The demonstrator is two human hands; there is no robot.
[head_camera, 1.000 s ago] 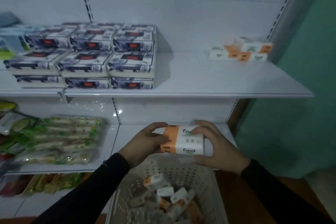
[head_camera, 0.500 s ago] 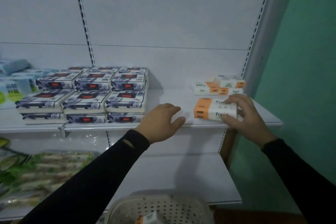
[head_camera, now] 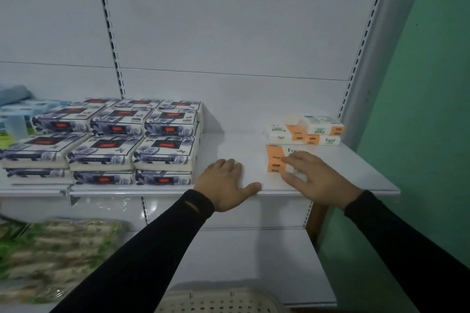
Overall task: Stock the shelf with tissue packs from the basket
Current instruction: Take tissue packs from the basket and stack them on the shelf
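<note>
we see the tissue pack (head_camera: 279, 159) lying flat on the upper shelf (head_camera: 368, 180), at its right end, just in front of the small group of matching orange-and-white packs (head_camera: 305, 132) that sits by the back wall. we take it that it is set there so the same kind stays together and the row builds forward from the back.

our right hand (head_camera: 315, 178) lies over the pack's near right part, fingers spread and nearly straight on its top, thumb low along the front face; we read this as pressing or nudging it into line more than gripping, though the palm hides whether any finger hooks the far edge. our left hand (head_camera: 226, 185) holds nothing: it rests flat on the bare shelf near the front edge, fingers loose, thumb out to the right, probably steadying us as we reach.

the pack's long axis runs left to right, along the shelf front. its orange end points left, toward the stacks of dark-printed packs (head_camera: 106, 140), and its white end lies under our hand. the printed word on top reads upright from our side.

the basket (head_camera: 216, 302) shows only its rim, below.
</note>
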